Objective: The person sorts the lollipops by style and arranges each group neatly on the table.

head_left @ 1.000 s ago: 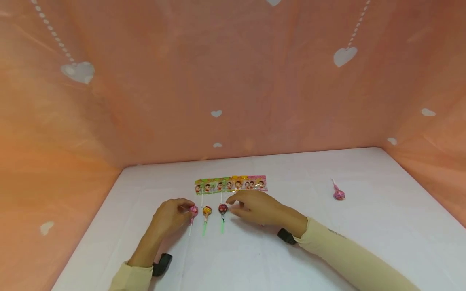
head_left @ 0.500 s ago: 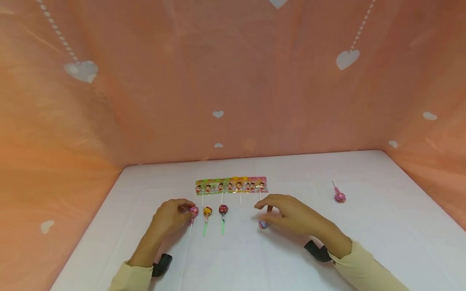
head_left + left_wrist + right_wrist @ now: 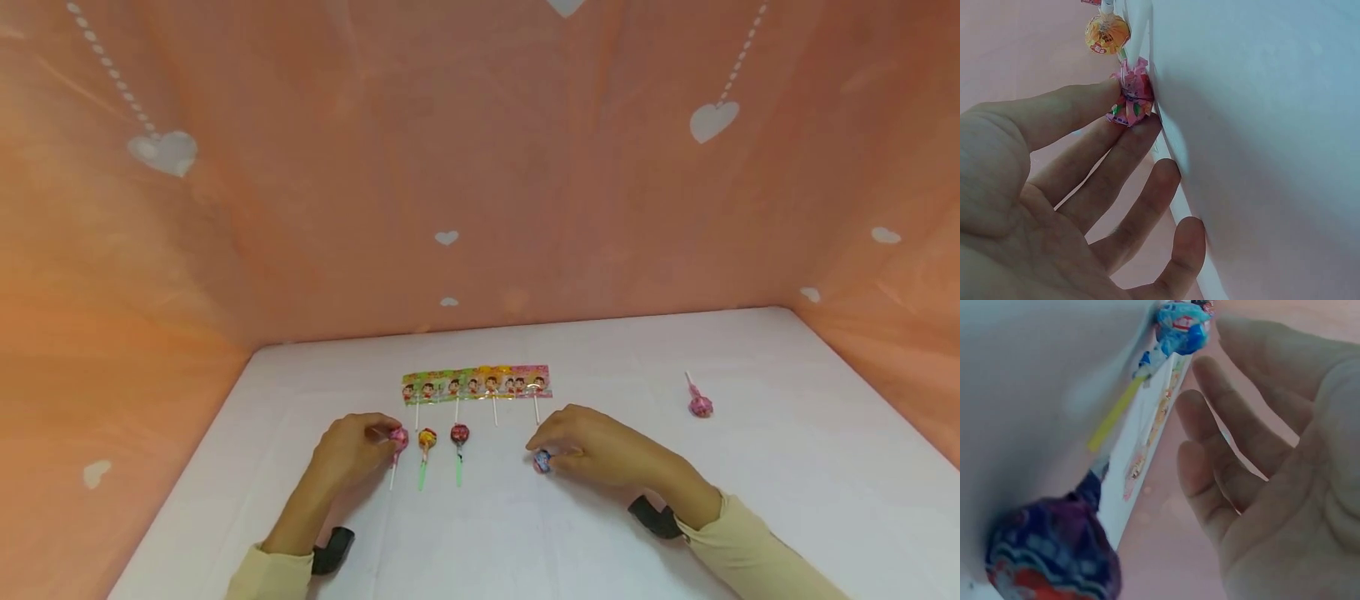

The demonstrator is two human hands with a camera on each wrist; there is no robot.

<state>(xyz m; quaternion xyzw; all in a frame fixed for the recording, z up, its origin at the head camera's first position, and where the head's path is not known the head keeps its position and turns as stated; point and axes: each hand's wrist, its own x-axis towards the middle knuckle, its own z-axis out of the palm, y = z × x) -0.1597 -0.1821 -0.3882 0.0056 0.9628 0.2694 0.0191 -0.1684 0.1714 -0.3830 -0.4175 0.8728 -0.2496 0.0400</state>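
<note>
Tabletop (image 3: 480, 542), lollipop (image 3: 1135, 94) in left grip (image 3: 351, 450)

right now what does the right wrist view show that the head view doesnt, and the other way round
Only the right wrist view: a round purple-wrapped lollipop close to the camera, and the yellow stick of the round blue-wrapped lollipop.

Only the head view: the left hand's fingers, a round yellow-wrapped lollipop with a green stick, and a round pink-wrapped lollipop lying apart on the right.

Both: the right hand's fingers, the blue lollipop's head, and the strip of flat multicoloured packets.
</note>
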